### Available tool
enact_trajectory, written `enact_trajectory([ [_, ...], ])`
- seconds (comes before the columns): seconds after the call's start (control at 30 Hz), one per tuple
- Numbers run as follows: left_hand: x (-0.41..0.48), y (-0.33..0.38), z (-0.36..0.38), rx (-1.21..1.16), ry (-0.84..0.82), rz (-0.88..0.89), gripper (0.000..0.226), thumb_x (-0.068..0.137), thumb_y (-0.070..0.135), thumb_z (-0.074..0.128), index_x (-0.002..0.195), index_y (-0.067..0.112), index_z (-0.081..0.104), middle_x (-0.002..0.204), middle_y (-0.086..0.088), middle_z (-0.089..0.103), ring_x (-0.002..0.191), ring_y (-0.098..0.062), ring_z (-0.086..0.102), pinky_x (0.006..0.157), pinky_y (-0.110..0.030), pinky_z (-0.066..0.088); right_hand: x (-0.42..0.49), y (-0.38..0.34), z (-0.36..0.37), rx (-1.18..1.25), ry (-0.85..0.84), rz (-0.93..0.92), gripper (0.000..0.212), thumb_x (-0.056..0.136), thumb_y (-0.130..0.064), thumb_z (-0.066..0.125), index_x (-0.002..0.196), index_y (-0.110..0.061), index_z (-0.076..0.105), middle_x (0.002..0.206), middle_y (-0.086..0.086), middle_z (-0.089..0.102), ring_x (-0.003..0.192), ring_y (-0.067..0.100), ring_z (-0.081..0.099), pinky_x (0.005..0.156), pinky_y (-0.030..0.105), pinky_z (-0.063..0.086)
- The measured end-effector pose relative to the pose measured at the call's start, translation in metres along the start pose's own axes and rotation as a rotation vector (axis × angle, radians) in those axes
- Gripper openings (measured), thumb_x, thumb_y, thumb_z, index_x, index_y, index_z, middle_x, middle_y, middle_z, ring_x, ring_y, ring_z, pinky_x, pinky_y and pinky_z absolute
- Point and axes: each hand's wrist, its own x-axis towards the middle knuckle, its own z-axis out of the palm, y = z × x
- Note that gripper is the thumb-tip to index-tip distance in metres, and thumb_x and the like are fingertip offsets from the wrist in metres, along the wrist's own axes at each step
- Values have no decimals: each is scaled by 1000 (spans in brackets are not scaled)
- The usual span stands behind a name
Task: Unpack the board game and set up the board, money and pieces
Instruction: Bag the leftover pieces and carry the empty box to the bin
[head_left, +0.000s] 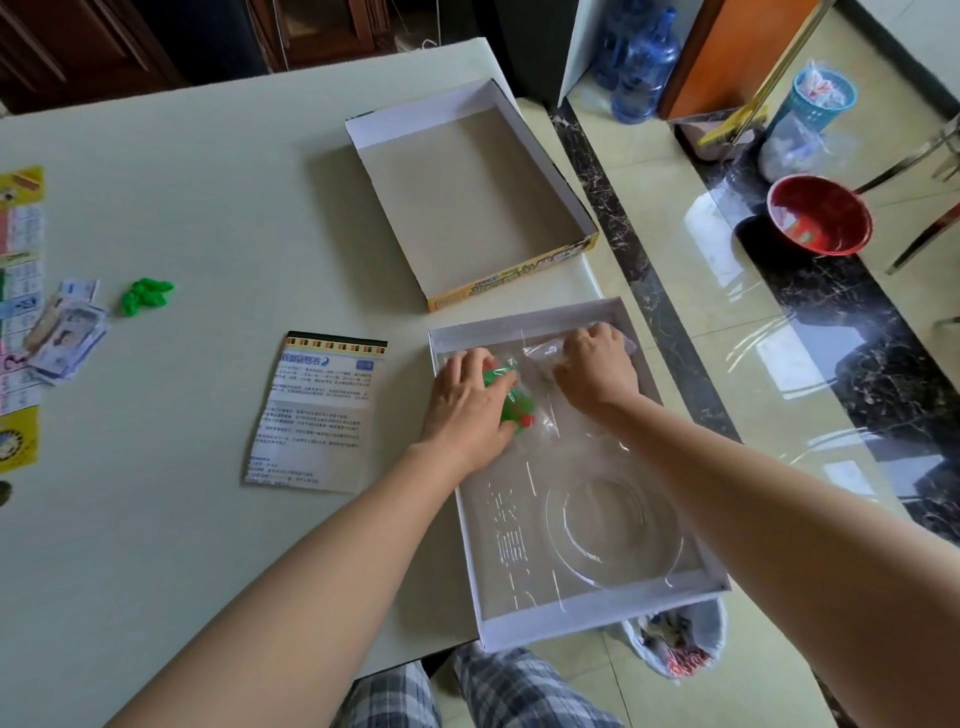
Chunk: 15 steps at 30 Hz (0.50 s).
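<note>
A pale table (208, 182) carries an upturned box lid (519, 283) far right, the box base (519, 323) near right overhanging its edge, an instruction sheet (317, 415) mid-table, and green pieces (147, 295), banknotes (67, 338) and game board (21, 291) left.

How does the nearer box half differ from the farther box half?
The farther box half is empty, bare cardboard; the nearer box half holds a clear plastic insert. The farther shows a yellow printed wall; the nearer shows white walls. Inside the nearer, the left hand grips a bag of green and red pieces and the right hand a clear bag; nothing touches the farther. Both are shallow, open upward.
</note>
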Motion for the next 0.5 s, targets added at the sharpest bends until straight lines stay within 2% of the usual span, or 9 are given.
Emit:
enact_trajectory([
  [0.1,-9,-3,-3,-16,0,-3,69,90,38,57,150,26,24,141,-3,28,132,-25,24,111,-37,21,-6,-5,-12,-102,133,-34,35,88,-35,54,113,-13,65,121,14,49,118,33,40,98,40,37],
  [0.2,-28,-21,-6,-97,159,-81,67,87,27,60,147,23,29,140,-3,32,130,-23,30,108,-35,27,-16,-32,-19,120,287,-212,27,84,-21,58,109,-13,62,116,12,51,108,31,47,87,39,42],
  [0.27,-48,-42,-5,-74,259,-200,58,87,23,59,141,20,39,137,-6,38,126,-25,35,103,-35,32,-25,-62,-16,280,221,-414,25,83,-10,56,108,-11,61,113,11,53,100,29,53,79,36,46],
  [0.33,-72,-66,-2,-24,253,-357,53,88,24,56,139,16,41,142,-9,39,129,-29,34,101,-39,33,-37,-96,-6,348,112,-571,28,82,-7,57,109,-11,61,114,10,54,100,28,56,77,31,45],
  [0.43,-117,-109,6,27,60,-561,62,94,33,47,149,16,25,157,-11,19,143,-31,16,113,-39,23,-59,-151,27,283,-143,-684,42,86,-13,59,128,-11,55,136,13,46,120,31,48,96,31,39],
  [0.5,-141,-126,13,43,-62,-543,62,95,37,43,150,16,21,160,-7,15,147,-28,9,116,-38,22,-68,-172,49,173,-318,-596,57,91,-27,56,143,-15,38,153,13,25,134,35,34,108,36,31],
])
